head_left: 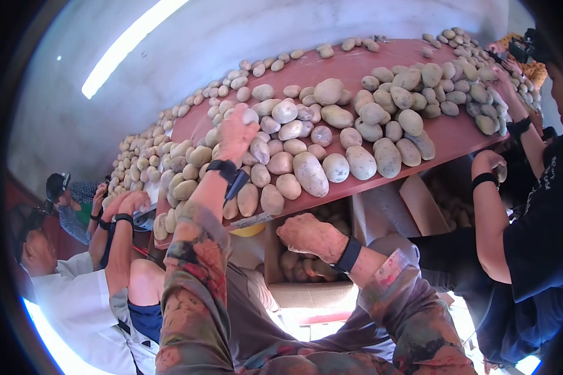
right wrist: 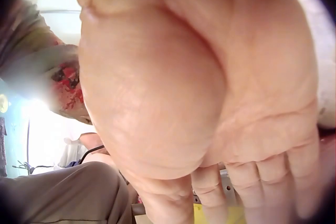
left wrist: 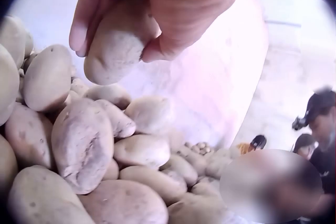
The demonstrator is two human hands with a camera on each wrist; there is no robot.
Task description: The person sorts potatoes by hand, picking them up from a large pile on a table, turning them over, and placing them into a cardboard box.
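Note:
My left hand [head_left: 236,134] is over the heap of potatoes on the red table [head_left: 460,134]. It grips a pale oval potato [left wrist: 119,43] between thumb and fingers, raised above the others in the left wrist view. Beneath it lies a potato with a wrinkled dent [left wrist: 83,145]. My right hand [head_left: 313,236] hangs below the table's near edge, over a cardboard box [head_left: 313,292] with potatoes [head_left: 301,270] inside. In the right wrist view its palm [right wrist: 152,92] is bare, with relaxed fingers [right wrist: 247,184] pointing down and nothing held.
Another box [head_left: 422,200] with potatoes stands to the right under the table. A person in dark clothing [head_left: 538,212] sits at the right, one in a white shirt [head_left: 75,300] at the left. Smaller potatoes [head_left: 238,78] line the table's far edge by the wall.

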